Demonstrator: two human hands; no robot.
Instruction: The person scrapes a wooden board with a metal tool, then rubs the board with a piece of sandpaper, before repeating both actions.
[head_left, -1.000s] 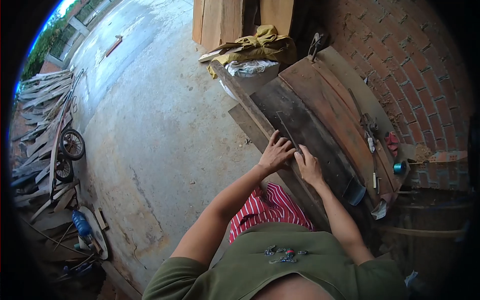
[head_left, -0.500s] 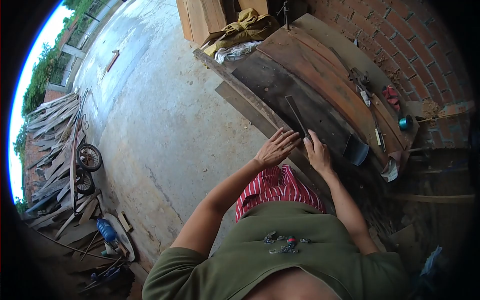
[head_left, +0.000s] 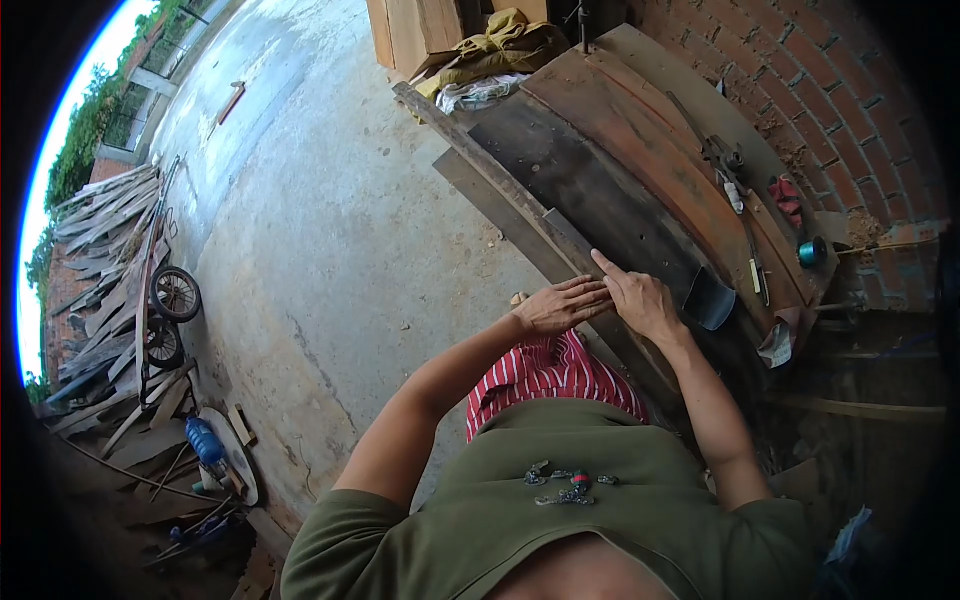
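A flat, dark strip-like tool (head_left: 568, 236) lies along the edge of the wooden bench, its far end pointing up and left. My right hand (head_left: 645, 308) is closed around its near end, with the index finger stretched along it; the grip itself is hidden under the palm. Beside it, my left hand (head_left: 563, 306) rests palm down over the bench's edge beam (head_left: 490, 182), fingers extended and their tips touching my right hand. Whatever is beneath the left fingers cannot be seen.
Right of my hands are a dark scoop-like container (head_left: 710, 300), a knife (head_left: 758, 275), a green-blue spool (head_left: 812, 252) and a red cloth (head_left: 785, 198). A brick wall (head_left: 810, 90) stands behind. On the far left are stacked boards (head_left: 105, 260) and wheels (head_left: 176, 294).
My right hand has moved down and slightly right, turning over the tool. The tool has come down beside the edge beam. My left hand has shifted slightly down, its fingers now against my right hand.
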